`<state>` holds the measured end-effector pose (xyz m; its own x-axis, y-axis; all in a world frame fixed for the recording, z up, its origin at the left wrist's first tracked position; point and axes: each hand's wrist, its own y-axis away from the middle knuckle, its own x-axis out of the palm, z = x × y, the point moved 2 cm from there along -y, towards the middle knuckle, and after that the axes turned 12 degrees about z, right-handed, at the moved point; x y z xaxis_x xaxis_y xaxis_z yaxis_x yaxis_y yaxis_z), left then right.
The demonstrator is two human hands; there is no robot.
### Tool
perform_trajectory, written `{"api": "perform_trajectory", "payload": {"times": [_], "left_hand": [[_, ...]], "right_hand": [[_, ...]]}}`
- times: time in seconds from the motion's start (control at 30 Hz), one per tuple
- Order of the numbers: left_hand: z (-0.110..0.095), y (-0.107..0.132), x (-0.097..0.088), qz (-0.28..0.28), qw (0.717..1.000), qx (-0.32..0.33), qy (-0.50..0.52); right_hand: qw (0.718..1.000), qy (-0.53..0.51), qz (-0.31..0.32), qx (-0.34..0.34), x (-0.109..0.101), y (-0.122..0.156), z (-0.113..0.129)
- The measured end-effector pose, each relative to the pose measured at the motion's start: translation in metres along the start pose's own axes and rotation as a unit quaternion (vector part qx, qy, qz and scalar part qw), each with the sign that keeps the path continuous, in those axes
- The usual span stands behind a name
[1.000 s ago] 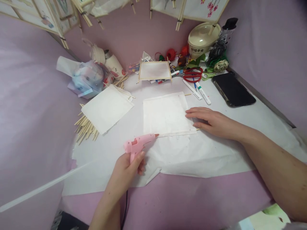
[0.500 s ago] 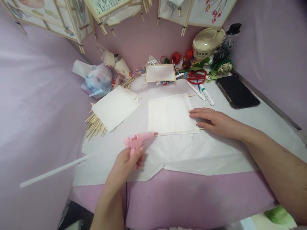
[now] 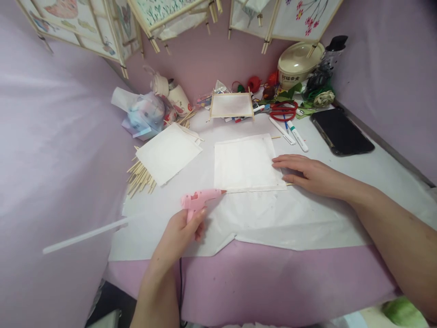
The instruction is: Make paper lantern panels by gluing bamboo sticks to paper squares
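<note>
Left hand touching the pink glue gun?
Touching. The head view shows the left hand wrapped around the lower part of the pink glue gun.

- white squarish paper sheet (image 3: 247, 161) lying flat, middle of table (image 3: 273, 218)
- pink glue gun (image 3: 198, 199) pointing right, tip sitting at sheet's near edge

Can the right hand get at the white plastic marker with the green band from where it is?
Probably yes: the right hand only rests on the right edge of the square white paper sheet, and the marker lies just beyond it, with nothing visible standing between.
</note>
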<state>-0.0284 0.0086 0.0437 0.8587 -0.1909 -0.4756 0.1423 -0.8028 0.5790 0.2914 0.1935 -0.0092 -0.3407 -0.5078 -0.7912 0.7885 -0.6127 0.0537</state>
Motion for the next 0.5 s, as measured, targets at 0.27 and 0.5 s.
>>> {"api": "perform_trajectory", "payload": {"times": [0.27, 0.5], "left_hand": [[0.003, 0.004, -0.013, -0.023, 1.0, 0.012, 0.002], [0.003, 0.006, -0.015, -0.014, 1.0, -0.005, -0.003]], "right_hand": [[1.0, -0.002, 0.0, 0.0, 0.001, 0.001, -0.001], [1.0, 0.0, -0.001, 0.0, 0.001, 0.001, -0.002]]}}
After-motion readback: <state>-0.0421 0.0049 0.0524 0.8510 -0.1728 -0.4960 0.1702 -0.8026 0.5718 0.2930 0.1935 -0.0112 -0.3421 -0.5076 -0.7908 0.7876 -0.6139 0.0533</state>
